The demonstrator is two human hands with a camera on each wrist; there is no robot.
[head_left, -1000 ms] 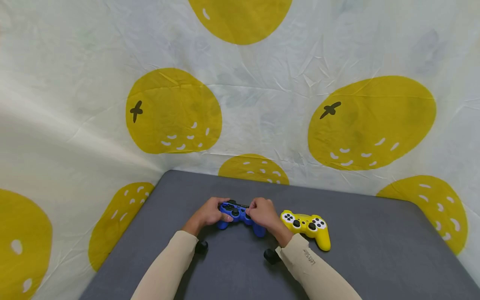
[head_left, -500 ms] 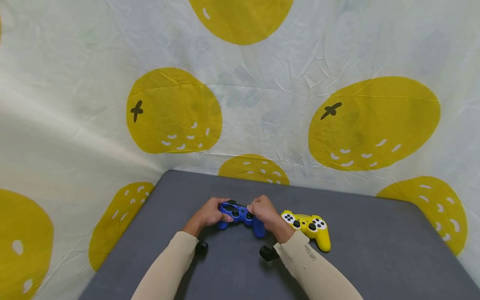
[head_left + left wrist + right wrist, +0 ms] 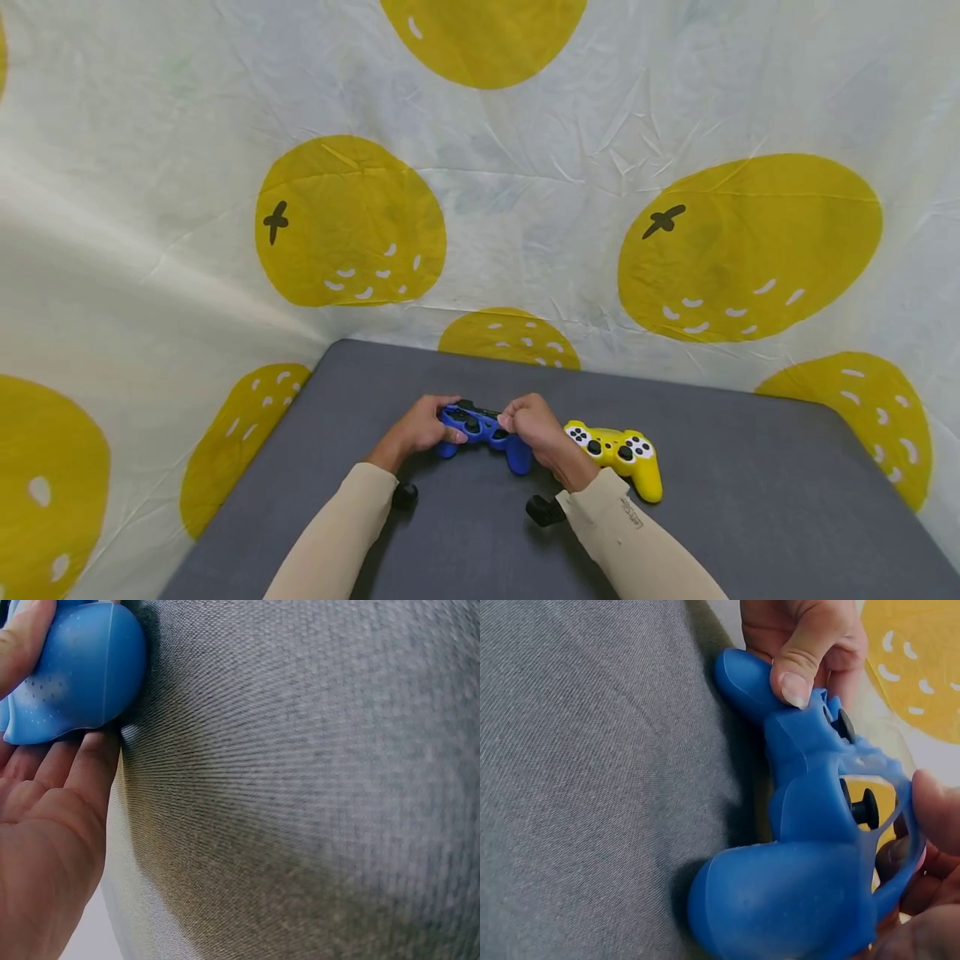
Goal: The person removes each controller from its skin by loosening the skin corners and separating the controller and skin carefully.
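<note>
A game controller in a blue silicone cover stands on the grey table, its black thumbsticks showing. My left hand grips its left side, thumb on the front face and fingers under the blue grip end. With thumb and fingers, my right hand pinches the cover's upper right edge. In the right wrist view that edge is stretched away from a thumbstick, leaving a gap. Much of the controller's top right is hidden behind my right hand in the head view.
A yellow controller with white button areas lies just right of my right forearm. The dark grey table reaches a white curtain with yellow fruit prints at its back and sides. Black wrist cameras hang under both wrists.
My right hand has shifted slightly to the right, still at the cover's upper right edge. My left hand and the yellow controller stay in place.
</note>
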